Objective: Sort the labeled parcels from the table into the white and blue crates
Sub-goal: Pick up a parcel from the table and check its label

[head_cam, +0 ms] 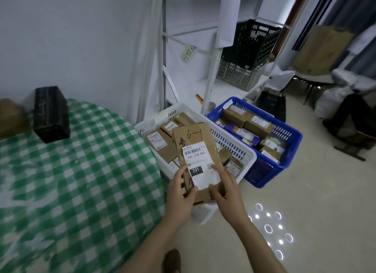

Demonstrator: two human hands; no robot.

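Head view: left hand (181,191) and right hand (226,188) each pinch the labeled parcel (193,135) by its near end, the grip poised over the white crate (232,145). Read the label (196,153), then lower it flat; boxes (160,144) below the grip crowd the drop. The blue crate (290,131) stands right of it, a black box (50,114) far left on the surface (81,171).

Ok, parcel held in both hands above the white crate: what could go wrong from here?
1. The left hand and right hand grip only the near end of the parcel. Its far end hangs out over the white crate, so it might tip and drop early.
2. The blue crate stands right beside it, so a misread label could send the parcel into the wrong one.
3. The white crate already holds many parcels, so this one may land askew on top.
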